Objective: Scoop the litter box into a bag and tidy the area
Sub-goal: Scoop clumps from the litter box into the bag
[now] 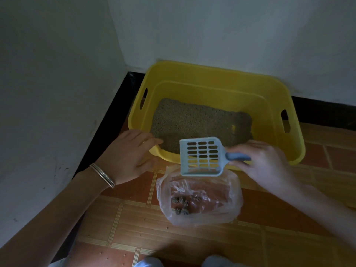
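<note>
Litter box yellow, in wall corner, left hand fingers straight on its near rim, right hand pinching blue scoop handle, scoop head over open plastic bag holding clumps

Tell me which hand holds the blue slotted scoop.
The right hand, gripping the blue slotted plastic scoop by its handle; the left hand rests open on the yellow plastic litter box.

R hand holds scoop over bag.
</note>
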The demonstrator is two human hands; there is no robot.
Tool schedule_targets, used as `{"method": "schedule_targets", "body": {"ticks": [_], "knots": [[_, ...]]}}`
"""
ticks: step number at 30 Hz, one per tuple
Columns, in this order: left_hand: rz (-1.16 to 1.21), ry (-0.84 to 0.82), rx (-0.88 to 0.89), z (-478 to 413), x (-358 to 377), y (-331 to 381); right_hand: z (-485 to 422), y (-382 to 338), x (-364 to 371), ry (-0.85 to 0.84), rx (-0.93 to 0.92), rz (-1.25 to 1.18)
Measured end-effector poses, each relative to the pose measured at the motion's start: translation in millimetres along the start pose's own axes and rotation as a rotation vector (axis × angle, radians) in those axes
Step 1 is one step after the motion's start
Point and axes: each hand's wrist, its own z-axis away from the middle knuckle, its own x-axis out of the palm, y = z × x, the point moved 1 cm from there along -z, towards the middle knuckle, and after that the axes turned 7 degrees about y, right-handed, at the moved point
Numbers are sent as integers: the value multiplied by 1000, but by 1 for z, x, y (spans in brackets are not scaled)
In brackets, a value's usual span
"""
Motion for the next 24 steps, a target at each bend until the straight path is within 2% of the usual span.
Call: {"method": "schedule_targets", "body": {"ticks": [5,11,14,16,18,24], "knots": [[-10,-1,23,-16,4,-16,-39,17,9,-116,290,-99],[14,73,44,-45,10,-36,-89,71,39,-311,482,175],[45,156,46,-48,17,-37,-106,97,53,-312,493,297],[95,210,59,-47,21,-39,-121,109,62,-356,520,290],[155,256,62,-48,25,-41,-138,113,74,-413,521,246],[259,279,67,-49,32,-44,-185,82,132,-487,326,-3]]}}
